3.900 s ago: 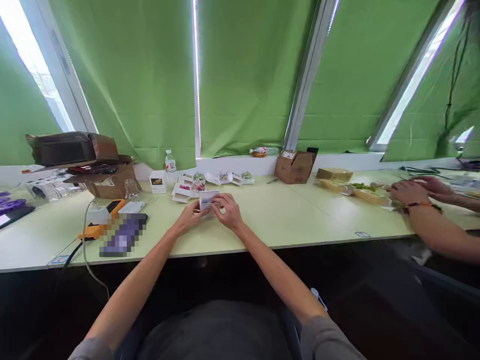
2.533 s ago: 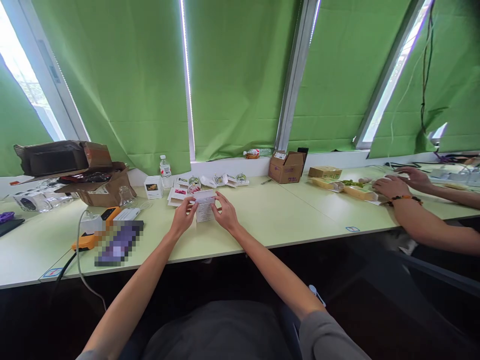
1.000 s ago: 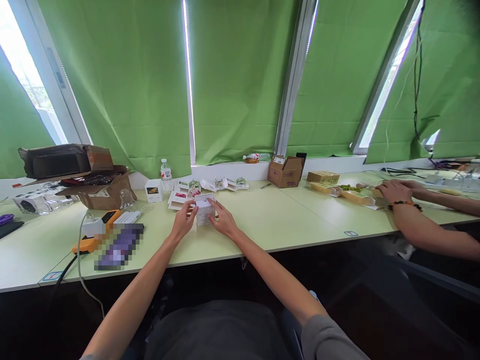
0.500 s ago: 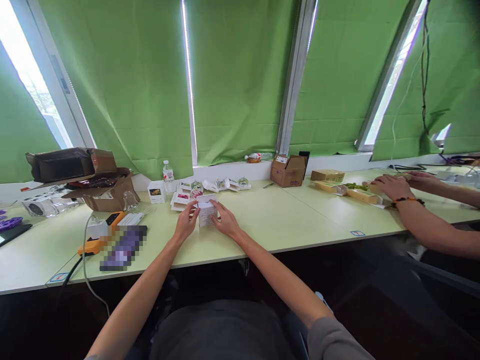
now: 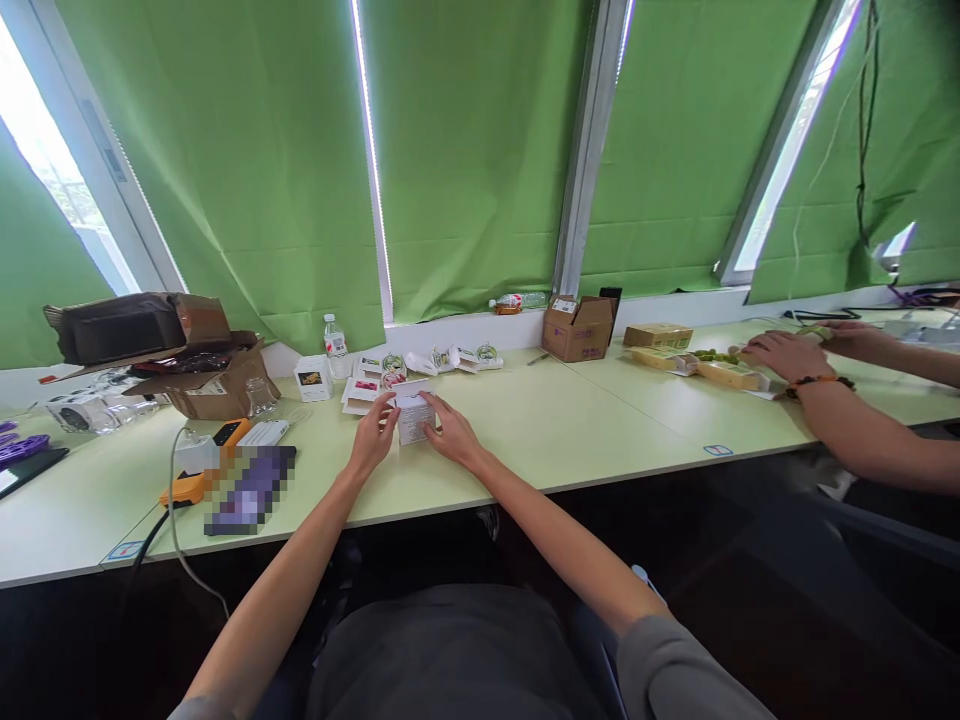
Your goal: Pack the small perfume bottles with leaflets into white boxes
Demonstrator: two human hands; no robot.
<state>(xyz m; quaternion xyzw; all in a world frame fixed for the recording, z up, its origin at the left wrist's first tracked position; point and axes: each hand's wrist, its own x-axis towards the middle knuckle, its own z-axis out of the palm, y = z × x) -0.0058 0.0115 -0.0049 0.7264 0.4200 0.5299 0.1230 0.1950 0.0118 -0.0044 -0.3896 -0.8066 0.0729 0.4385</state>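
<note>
Green blinds (image 5: pixel 465 150) across upper frame, head view. Left hand (image 5: pixel 373 435) and right hand (image 5: pixel 454 436) pinch white printed box (image 5: pixel 412 422), centre frame, top flap (image 5: pixel 412 386) up. Looks like thin card; squeezing too hard could crumple it.

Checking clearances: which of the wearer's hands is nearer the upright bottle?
Left. The left hand is in front of the upright bottle, slightly right; the right hand is farther right.

Green blinds (image 5: pixel 480 150) span the upper frame. Open cardboard box (image 5: pixel 225 395) sits at left; orange device (image 5: pixel 184 488), lower left. Clear bottle (image 5: pixel 517 302) lies sideways, centre; brown carton (image 5: pixel 574 338) stands right of it.
</note>
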